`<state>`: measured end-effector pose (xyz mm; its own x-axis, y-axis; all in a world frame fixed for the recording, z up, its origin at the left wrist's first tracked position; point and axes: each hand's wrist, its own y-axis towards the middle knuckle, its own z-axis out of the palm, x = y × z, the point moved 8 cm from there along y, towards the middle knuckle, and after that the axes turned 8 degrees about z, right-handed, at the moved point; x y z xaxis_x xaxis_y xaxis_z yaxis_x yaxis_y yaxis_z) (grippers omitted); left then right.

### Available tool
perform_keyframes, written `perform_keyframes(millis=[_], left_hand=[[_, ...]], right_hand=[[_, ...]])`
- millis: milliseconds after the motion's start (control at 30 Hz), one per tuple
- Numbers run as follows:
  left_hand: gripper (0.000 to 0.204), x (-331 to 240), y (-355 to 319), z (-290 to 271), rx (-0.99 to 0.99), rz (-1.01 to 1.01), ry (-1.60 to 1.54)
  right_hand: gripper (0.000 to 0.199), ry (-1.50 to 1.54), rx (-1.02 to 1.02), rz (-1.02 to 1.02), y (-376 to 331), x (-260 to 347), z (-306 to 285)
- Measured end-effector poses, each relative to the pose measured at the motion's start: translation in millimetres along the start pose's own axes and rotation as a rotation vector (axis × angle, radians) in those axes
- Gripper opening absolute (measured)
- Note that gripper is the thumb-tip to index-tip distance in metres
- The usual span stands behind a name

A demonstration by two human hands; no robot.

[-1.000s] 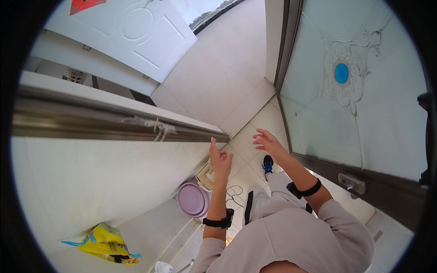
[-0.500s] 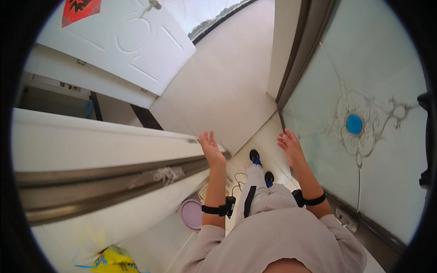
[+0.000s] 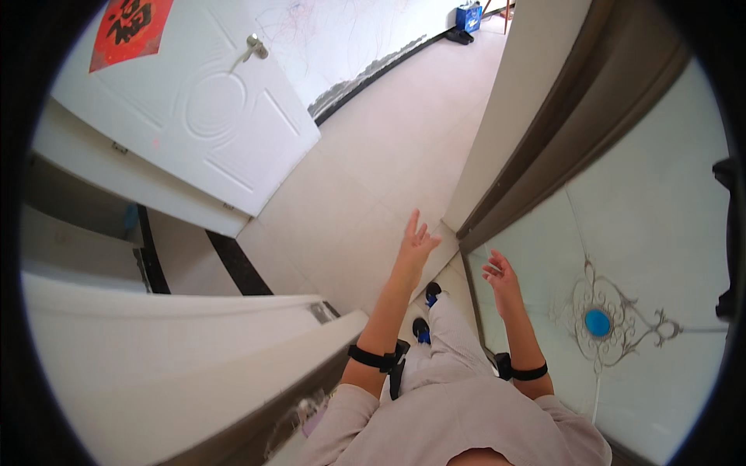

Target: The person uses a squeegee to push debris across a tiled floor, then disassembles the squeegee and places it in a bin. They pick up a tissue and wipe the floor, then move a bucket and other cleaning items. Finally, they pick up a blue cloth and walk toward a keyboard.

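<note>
My left hand (image 3: 416,242) reaches out ahead over the tiled floor (image 3: 365,179). It holds nothing, and its fingers are spread. Beside the frosted glass door (image 3: 536,287), my right hand (image 3: 501,277) is raised with the fingers apart and slightly curled; nothing shows in it. Neither hand visibly touches anything. The glass door carries a silvery scroll ornament with a blue oval (image 3: 597,322) at its centre. A black band circles each forearm. My feet, in black and blue shoes (image 3: 422,330), stand below, near a brown door frame (image 3: 536,132).
On the left a white panelled door (image 3: 210,101) with a metal handle (image 3: 255,48) and a red paper decoration (image 3: 130,31) stands ajar. A white wall edge (image 3: 171,326) juts in nearer on the left. At the far end are a blue box (image 3: 468,17) and dark shoes (image 3: 459,36).
I have moved forward into the doorway. My left hand has stretched ahead and away from the left wall edge. The far blue box has come into view; the purple basin has mostly dropped out.
</note>
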<state>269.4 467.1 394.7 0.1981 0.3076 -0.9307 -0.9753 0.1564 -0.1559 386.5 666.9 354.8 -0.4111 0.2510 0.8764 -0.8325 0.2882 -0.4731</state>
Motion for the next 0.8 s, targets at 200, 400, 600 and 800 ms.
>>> perform_keyframes(millis=[200, 400, 600, 800], left_hand=[[0.059, -18, 77, 31, 0.226, -0.109, -0.028], [0.048, -69, 131, 85, 0.644, -0.183, 0.124], [0.049, -87, 154, 165, 1.188, -0.285, 0.216], [0.051, -85, 109, 243, 1.832, -0.208, 0.159]], right_hand=[[0.047, 0.107, -0.085, 0.071, 57, 19, -8], [0.050, 0.124, -0.135, 0.098, 100, 70, 8], [0.053, 0.164, -0.174, 0.007, 120, 134, 21], [0.050, 0.201, -0.429, -0.039, 71, 150, -5]])
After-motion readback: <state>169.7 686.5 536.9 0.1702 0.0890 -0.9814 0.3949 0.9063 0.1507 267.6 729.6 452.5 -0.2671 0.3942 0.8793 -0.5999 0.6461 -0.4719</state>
